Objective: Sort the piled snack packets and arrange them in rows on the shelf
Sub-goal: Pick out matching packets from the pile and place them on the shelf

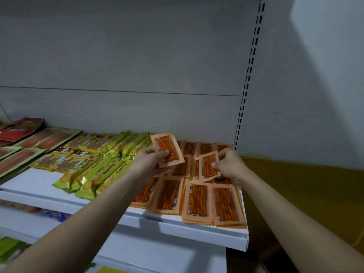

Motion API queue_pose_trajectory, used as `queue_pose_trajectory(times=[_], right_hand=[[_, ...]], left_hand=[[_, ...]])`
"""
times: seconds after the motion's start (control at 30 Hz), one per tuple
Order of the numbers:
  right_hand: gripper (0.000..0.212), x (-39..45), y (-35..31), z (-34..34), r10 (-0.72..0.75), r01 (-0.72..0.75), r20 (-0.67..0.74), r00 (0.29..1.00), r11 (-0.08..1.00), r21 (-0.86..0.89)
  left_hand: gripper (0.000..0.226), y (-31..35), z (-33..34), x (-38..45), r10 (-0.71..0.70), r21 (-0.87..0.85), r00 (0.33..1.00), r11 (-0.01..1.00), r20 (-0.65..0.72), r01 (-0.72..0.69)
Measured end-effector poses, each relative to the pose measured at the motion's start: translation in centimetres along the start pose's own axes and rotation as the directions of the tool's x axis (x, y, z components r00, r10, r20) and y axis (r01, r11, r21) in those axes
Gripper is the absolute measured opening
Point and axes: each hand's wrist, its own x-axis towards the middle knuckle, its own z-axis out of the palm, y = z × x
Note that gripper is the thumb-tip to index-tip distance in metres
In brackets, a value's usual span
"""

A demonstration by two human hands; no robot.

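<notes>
Two hands each hold one orange packet. The left hand (150,160) pinches its packet (167,149) in its fingers. The right hand (228,164) pinches another packet (209,166) above the shelf (177,225).

Above the white shelf (29,187) open air reaches the back panel (137,111); orange packets (197,201) crowd its right end; green packets (92,174) fill mid-shelf; bare board lies front-left.

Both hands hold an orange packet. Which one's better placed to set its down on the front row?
Right, probably. The right hand pinches its orange packet low, just above the front-row stacks at the shelf's right end. The left hand holds its raised packet higher and further back.
</notes>
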Motion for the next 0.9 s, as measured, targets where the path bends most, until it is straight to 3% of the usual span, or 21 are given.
queue_pose_trajectory(times=[0.17, 0.33, 0.4, 0.5, 0.67, 0.73, 0.83, 0.9], right_hand=[[0.035, -0.2, -0.6, 1.3, -0.073, 0.071, -0.020, 0.997, 0.992, -0.101], [0.033, -1.4, -1.0, 1.9, -0.248, 0.197, -0.115, 0.962, 0.921, -0.337], [0.029, -1.4, -1.6, 1.5, -0.268, 0.237, -0.131, 0.955, 0.947, -0.216], [0.031, -2.3, -3.3, 0.1, -0.237, 0.238, -0.015, 0.971, 0.969, 0.074], [0.036, -3.2, -3.6, -1.0, -0.229, 0.212, 0.098, 0.969, 0.965, 0.155], [0.032, -2.8, -2.7, -1.7, -0.167, 0.142, 0.093, 0.982, 0.963, 0.231], [0.029, -1.8, -0.9, -3.5, -0.041, 0.020, 0.062, 0.997, 0.951, 0.310], [0.028, -1.2, 0.4, -4.3, 0.019, -0.028, 0.035, 0.999, 0.956, 0.293]], left_hand=[[0.027, -0.1, 0.1, -0.1, 0.006, -0.057, 1.000, 0.998, -0.020, -0.007], [0.031, -0.9, 0.4, 0.2, -0.001, -0.005, 1.000, 1.000, -0.002, 0.001], [0.032, -1.0, 0.8, 0.2, -0.003, 0.007, 1.000, 1.000, 0.029, 0.003], [0.029, -1.1, 1.9, 0.0, 0.015, 0.059, 0.997, 0.998, 0.069, -0.019], [0.029, -1.5, 4.2, -0.3, 0.041, 0.202, 0.990, 0.977, 0.132, -0.068], [0.028, -1.7, 4.5, 0.2, 0.147, 0.438, 0.979, 0.877, 0.141, -0.195], [0.023, -1.6, 3.7, 1.0, 0.375, 0.810, 0.894, 0.428, 0.243, -0.400], [0.023, -1.1, 2.9, 0.9, 0.399, 0.863, 0.872, 0.289, 0.284, -0.414]])
